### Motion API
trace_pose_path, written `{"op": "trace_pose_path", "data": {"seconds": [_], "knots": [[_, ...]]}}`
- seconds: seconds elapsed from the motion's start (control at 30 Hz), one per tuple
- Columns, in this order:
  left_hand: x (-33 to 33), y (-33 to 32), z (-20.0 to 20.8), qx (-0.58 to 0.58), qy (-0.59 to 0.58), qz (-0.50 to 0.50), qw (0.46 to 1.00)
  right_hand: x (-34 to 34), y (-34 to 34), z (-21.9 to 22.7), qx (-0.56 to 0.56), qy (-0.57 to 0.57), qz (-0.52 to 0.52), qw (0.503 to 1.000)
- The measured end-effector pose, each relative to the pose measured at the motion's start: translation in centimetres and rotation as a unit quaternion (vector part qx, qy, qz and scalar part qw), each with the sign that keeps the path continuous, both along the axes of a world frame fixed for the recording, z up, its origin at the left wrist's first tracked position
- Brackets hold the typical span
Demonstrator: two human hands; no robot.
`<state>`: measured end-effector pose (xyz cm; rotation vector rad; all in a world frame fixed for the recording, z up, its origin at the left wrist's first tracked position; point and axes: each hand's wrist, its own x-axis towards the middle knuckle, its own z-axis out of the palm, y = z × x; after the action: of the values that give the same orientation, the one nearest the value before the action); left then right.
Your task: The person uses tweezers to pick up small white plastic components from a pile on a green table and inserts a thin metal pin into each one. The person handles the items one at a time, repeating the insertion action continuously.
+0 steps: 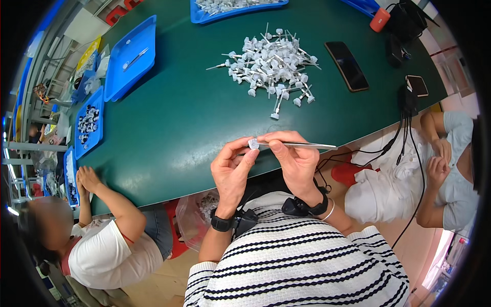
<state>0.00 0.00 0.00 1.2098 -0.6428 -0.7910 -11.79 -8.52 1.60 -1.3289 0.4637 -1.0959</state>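
My left hand (230, 173) is closed, pinching a small white plastic part (253, 144) between thumb and fingertips just above the table's near edge. In my right hand (297, 166) is a pair of slim metal tweezers (314, 146), held almost level between thumb and fingers. Their tip reaches to the white part; whether it sits inside or only touches cannot be made out. Beyond my hands lies a loose pile of white plastic pieces with metal shafts (276, 61). A single one of these shafted pieces (276, 110) lies at the pile's near side.
A green table (179, 123) carries a phone (347, 66) right of the pile. Blue trays (116, 77) line the left side; another blue tray (240, 16) stands at the far edge. Black cables (406, 110) hang at the right. People (112, 250) sit on both sides.
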Motion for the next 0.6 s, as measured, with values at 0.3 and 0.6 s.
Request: {"op": "trace_pose_path", "data": {"seconds": [0.3, 0.6], "knots": [[-0.03, 0.03, -0.57, -0.007, 0.006, 0.019, 1.000, 1.04, 0.16, -0.57, -0.035, 0.010, -0.036, 0.999], [-0.16, 0.04, -0.98, -0.011, -0.007, 0.026, 1.000, 0.63, 0.04, -0.73, -0.042, 0.049, -0.006, 0.998]]}}
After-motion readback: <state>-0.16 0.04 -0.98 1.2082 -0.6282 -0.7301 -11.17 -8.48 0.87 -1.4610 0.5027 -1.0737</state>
